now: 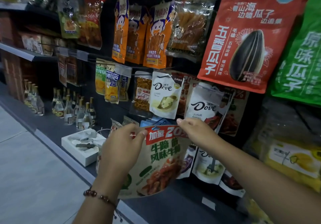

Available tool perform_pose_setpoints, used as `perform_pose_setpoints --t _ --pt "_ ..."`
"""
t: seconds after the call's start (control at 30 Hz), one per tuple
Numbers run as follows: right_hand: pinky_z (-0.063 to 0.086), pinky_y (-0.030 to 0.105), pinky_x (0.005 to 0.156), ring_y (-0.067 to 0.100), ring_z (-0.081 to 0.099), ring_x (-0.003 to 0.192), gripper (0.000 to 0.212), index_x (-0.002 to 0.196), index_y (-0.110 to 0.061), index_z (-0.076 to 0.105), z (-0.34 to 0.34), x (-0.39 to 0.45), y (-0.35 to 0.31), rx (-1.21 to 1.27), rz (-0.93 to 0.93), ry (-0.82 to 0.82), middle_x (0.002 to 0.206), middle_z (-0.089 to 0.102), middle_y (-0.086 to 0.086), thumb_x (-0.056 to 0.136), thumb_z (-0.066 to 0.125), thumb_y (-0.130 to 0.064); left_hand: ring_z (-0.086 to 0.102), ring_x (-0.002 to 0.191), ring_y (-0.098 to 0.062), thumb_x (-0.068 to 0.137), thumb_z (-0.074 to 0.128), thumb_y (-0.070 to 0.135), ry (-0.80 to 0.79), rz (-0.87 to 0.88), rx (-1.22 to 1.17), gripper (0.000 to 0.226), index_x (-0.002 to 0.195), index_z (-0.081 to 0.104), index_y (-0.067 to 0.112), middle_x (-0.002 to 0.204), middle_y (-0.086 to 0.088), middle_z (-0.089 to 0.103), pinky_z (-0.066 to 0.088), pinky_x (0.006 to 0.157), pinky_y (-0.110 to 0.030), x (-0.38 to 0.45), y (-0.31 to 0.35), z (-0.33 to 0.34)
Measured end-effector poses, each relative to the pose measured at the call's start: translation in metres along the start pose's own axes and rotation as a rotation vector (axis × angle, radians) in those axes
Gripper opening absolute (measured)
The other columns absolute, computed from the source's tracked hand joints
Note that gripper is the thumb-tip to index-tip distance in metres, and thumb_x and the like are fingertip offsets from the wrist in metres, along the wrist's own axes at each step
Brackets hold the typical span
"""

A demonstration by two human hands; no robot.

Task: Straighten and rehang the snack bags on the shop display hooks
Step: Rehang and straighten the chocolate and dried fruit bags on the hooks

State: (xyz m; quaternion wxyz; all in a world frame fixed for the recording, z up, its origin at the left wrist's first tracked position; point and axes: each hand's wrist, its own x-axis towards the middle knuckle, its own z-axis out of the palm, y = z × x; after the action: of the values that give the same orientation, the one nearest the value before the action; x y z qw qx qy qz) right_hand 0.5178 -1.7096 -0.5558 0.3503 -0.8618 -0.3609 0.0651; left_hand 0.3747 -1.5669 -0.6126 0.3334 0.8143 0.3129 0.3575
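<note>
Snack bag (161, 161): a beige pouch with a red banner across its top, held in front of the display just below the white Dove pouch (165, 95), which serves as landmark here.
Bag against the fingers: its top edge sits between both hands; the left thumb lies on the front at the upper left corner, and the right fingertips meet the top edge at the upper right.
Left hand (121, 152): below and left of the Dove pouch, back of the hand toward the camera, wrist with a beaded bracelet (97, 195) low in view, forearm rising from the bottom edge; fingers pinching the bag's corner.
Right hand (196, 131): just below and right of the Dove pouch, forearm coming in from the lower right, fingers curled down and pressed together on the bag's top.
Bag's direction: long axis near upright, the top tipped to the right, printed face toward the camera, bottom hanging free toward the lower left.
Second Dove pouch (206, 104): hangs right of the landmark, behind the right hand.
</note>
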Motion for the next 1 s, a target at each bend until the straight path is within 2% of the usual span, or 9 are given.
perform_pose_setpoints --t 0.1,0.2,0.3,0.43,0.6,0.67,0.73,0.83,1.0 --pt "0.046 0.033 0.081 0.016 0.059 0.094 0.031 0.106 -0.024 0.064 -0.002 0.030 -0.025 -0.020 -0.022 0.064 0.119 0.065 0.004 0.100 0.043 -0.046 0.058 0.074 -0.008 0.093 0.059 0.042 0.122 0.037 -0.018 0.018 0.078 0.061 0.033 0.074 0.017 0.063 0.047 0.062 -0.031 0.008 -0.008 -0.002" --pt "0.040 0.030 0.088 0.021 0.052 0.118 0.052 0.144 -0.019 0.041 -0.003 0.076 -0.048 -0.231 -0.063 0.123 0.150 0.041 0.003 0.097 0.049 -0.041 0.059 0.078 -0.012 0.092 0.060 0.039 0.251 0.065 -0.053 0.014 0.085 0.068 0.030 0.079 0.016 0.065 0.049 0.066 -0.035 0.017 -0.017 -0.002" --pt "0.036 0.037 0.104 0.028 0.031 0.140 0.062 0.149 -0.012 0.030 -0.001 0.122 -0.059 -0.444 -0.080 0.165 0.157 0.026 0.009 0.097 0.052 -0.036 0.056 0.075 -0.012 0.091 0.063 0.032 0.350 0.074 -0.101 0.012 0.080 0.068 0.029 0.075 0.018 0.060 0.047 0.065 -0.037 0.029 -0.026 -0.001" --pt "0.011 0.042 0.120 0.031 0.006 0.149 0.075 0.154 -0.009 0.011 0.002 0.170 -0.055 -0.739 0.001 0.222 0.163 0.005 0.014 0.096 0.053 -0.032 0.054 0.075 -0.013 0.090 0.063 0.031 0.368 0.082 -0.122 0.011 0.080 0.066 0.029 0.076 0.017 0.059 0.047 0.068 -0.041 0.041 -0.033 0.006" --pt "0.006 0.045 0.121 0.034 0.007 0.149 0.074 0.154 -0.005 0.007 0.008 0.206 -0.044 -0.852 0.105 0.258 0.161 0.008 0.017 0.095 0.048 -0.022 0.057 0.074 -0.014 0.090 0.061 0.035 0.360 0.108 -0.125 0.013 0.079 0.065 0.029 0.075 0.014 0.062 0.051 0.067 -0.045 0.049 -0.040 0.009" --pt "0.025 0.045 0.114 0.035 0.032 0.138 0.057 0.145 -0.005 0.030 0.010 0.210 -0.046 -0.869 0.054 0.364 0.148 0.035 0.017 0.093 0.050 -0.019 0.059 0.074 -0.015 0.091 0.061 0.037 0.357 0.110 -0.124 0.014 0.080 0.064 0.029 0.075 0.013 0.063 0.051 0.065 -0.045 0.052 -0.046 0.008" --pt "0.043 0.041 0.090 0.033 0.051 0.116 0.034 0.126 -0.009 0.047 0.012 0.212 -0.050 -0.732 0.003 0.453 0.127 0.054 0.014 0.093 0.053 -0.018 0.060 0.073 -0.016 0.091 0.061 0.037 0.363 0.117 -0.110 0.013 0.081 0.065 0.029 0.075 0.013 0.063 0.052 0.062 -0.045 0.054 -0.050 0.007" --pt "0.035 0.031 0.056 0.027 0.056 0.087 0.018 0.112 -0.010 0.050 0.019 0.209 -0.054 -0.392 0.031 0.448 0.104 0.059 0.008 0.095 0.051 -0.014 0.059 0.074 -0.018 0.090 0.062 0.036 0.370 0.121 -0.104 0.013 0.081 0.065 0.026 0.076 0.012 0.062 0.050 0.061 -0.044 0.057 -0.050 0.004" --pt "0.034 0.032 0.055 0.025 0.053 0.080 0.009 0.099 -0.013 0.049 0.015 0.182 -0.059 -0.382 -0.047 0.405 0.098 0.058 0.006 0.097 0.052 -0.021 0.060 0.077 -0.017 0.091 0.063 0.036 0.347 0.119 -0.152 0.014 0.084 0.067 0.025 0.079 0.011 0.064 0.050 0.067 -0.043 0.059 -0.047 -0.012"
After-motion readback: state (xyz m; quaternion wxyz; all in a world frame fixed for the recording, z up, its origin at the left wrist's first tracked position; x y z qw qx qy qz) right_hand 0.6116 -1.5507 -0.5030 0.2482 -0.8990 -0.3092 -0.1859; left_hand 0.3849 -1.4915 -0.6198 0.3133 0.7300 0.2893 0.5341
